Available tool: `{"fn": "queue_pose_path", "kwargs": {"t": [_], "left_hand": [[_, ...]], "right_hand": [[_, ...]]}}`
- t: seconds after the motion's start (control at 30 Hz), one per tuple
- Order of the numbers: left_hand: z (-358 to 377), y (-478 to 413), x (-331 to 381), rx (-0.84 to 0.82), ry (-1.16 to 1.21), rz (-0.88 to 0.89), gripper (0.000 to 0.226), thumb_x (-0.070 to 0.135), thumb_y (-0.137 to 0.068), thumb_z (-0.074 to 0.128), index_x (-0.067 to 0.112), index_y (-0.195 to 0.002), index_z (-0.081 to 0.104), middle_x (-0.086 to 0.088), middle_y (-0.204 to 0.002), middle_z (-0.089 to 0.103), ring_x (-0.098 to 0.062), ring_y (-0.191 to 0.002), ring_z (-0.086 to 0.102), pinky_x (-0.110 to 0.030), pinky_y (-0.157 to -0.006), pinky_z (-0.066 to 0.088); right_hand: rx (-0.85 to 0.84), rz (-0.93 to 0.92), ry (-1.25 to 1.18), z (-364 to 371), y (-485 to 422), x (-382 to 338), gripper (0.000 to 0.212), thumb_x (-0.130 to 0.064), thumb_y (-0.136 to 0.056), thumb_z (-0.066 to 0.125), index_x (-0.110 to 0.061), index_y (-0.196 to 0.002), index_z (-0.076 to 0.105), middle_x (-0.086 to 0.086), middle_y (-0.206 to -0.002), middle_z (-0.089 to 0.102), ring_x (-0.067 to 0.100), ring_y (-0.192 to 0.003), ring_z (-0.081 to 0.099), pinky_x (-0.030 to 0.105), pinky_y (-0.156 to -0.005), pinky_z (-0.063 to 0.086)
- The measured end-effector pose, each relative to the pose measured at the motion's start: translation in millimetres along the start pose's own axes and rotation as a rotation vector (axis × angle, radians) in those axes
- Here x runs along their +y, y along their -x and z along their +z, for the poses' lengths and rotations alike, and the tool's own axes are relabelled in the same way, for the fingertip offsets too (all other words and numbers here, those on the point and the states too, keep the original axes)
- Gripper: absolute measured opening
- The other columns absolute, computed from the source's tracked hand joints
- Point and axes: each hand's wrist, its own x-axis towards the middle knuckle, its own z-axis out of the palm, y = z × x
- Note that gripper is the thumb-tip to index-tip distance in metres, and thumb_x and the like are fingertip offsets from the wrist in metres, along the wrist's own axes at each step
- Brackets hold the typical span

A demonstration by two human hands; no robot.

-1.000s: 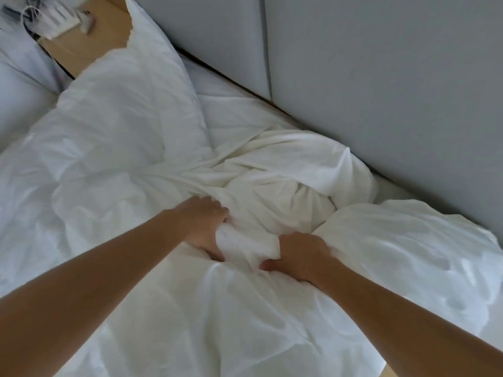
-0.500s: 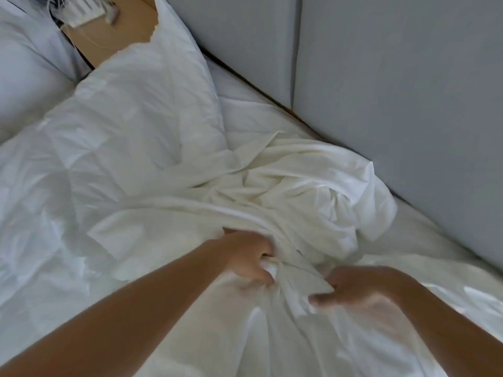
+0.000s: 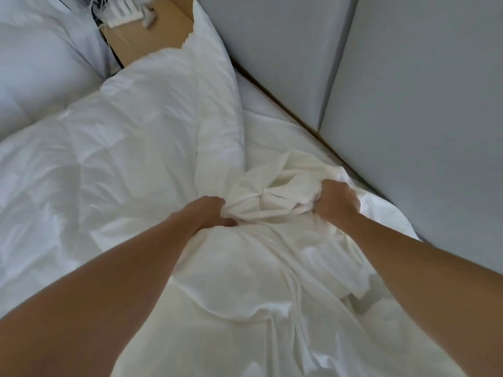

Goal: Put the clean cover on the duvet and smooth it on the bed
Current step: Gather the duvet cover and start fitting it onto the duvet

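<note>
A smooth white cover (image 3: 261, 281) lies bunched in the middle of the bed and runs toward me. Its gathered end forms a crumpled bundle between my hands. My left hand (image 3: 209, 213) grips the left side of that bundle, fingers buried in the cloth. My right hand (image 3: 336, 202) grips the right side, fingers curled into the folds. The puffy white duvet (image 3: 130, 148) spreads to the left and behind the bundle, rising to a peak at the back.
A grey padded headboard (image 3: 408, 104) runs along the right. The white bed sheet (image 3: 272, 131) shows beside it. A wooden bedside surface (image 3: 152, 36) with a white cable and charger sits at the top. A pale pillow (image 3: 40, 55) lies top left.
Both hands have moved forward and further apart, gathering more of the cover into a bundle. The right hand went from a loose pinch near me to a full grip beside the headboard.
</note>
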Motion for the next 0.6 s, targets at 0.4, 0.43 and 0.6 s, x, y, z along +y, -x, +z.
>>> {"fn": "queue_pose_path", "kwargs": {"t": [0.4,0.43,0.6], "left_hand": [[-112,43,-19,0.621,0.333,-0.188,0.069,0.056,-0.09,0.063,0.018,-0.144,0.043,-0.018,-0.139,0.041,-0.04,-0.129,0.04,-0.049,-0.104,0.039],[-102,45,-24,0.486,0.271,-0.207,0.074,0.061,-0.086,0.066,0.026,-0.146,0.042,-0.014,-0.148,0.031,-0.037,-0.136,0.031,-0.049,-0.108,0.035],[-42,39,-68,0.296,0.357,-0.563,0.118,0.085,-0.054,0.073,0.027,-0.149,0.032,-0.012,-0.145,0.042,-0.037,-0.133,0.041,-0.05,-0.107,0.038]], "right_hand": [[0.529,-0.414,-0.101,-160,-49,-155,0.119,-0.058,-0.07,0.081,-0.03,-0.159,0.007,0.016,-0.166,0.001,0.039,-0.15,0.016,0.059,-0.115,0.027],[0.457,-0.299,-0.073,-129,-44,-138,0.123,-0.061,-0.07,0.081,-0.031,-0.159,0.001,0.016,-0.166,-0.001,0.039,-0.151,0.013,0.06,-0.115,0.026],[-0.148,0.307,-0.271,23,-6,-42,0.114,-0.052,-0.076,0.08,-0.025,-0.158,0.005,0.022,-0.153,0.026,0.043,-0.138,0.035,0.058,-0.11,0.036]]}}
